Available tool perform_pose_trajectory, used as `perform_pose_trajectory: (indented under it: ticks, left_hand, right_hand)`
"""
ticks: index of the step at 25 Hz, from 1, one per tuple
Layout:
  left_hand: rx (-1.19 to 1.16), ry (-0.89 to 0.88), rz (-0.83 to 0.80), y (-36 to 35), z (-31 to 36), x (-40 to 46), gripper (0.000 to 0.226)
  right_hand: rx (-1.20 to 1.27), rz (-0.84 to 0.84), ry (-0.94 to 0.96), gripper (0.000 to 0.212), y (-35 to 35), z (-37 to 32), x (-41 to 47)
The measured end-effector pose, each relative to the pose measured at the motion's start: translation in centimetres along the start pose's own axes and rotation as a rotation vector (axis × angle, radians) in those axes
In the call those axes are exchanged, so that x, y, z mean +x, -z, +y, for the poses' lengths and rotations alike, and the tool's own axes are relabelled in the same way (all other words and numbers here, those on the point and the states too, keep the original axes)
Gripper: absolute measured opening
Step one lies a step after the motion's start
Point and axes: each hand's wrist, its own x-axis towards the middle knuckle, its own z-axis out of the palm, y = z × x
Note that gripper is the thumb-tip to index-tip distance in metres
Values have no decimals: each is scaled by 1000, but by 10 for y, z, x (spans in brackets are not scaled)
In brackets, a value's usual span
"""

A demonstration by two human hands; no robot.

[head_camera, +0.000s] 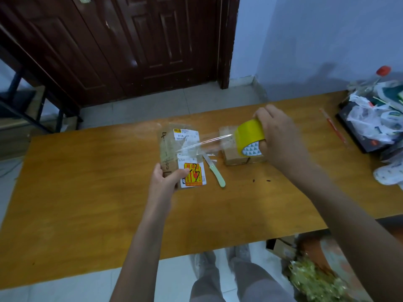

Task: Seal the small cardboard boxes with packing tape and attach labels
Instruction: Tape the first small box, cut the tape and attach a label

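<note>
- At the left of the wooden table, I saw bare tabletop, with a dark wooden door and a metal frame standing beyond its far edge.
- Left of centre, my left hand gripped the near end of a cardboard box, thumb curled over the top beside a red and yellow label, fingers wrapped underneath.
- I could make out handwriting along the box's left side and a white shipping label at its far end.
- From the top of that box a strip of clear tape stretched rightward, off the surface, to the roll.
- Just right of the box a knife with a pale green handle lay flat on the table, blade pointing away from me.
- Right of centre, my right hand held the yellow tape roll, fingers curled over its top and thumb under it, above a second small box that sat on the table.
- Further right an orange pen lay near the far edge.
- At the far right a heap of plastic bags sat on a dark tray, with a red-capped bottle behind it.
</note>
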Motion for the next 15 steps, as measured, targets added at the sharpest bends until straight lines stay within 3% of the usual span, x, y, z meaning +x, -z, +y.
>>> perform_pose_trajectory:
  ticks: [9, 15]
  left_hand:
    - [-192, 40, -102, -2, 6, -13, 59]
    - [-390, 25, -224, -2, 13, -21, 47]
  right_hand:
    - [21, -102, -18, 37, -21, 10, -5]
    - [57, -127, -9, 39, -26, 4, -7]
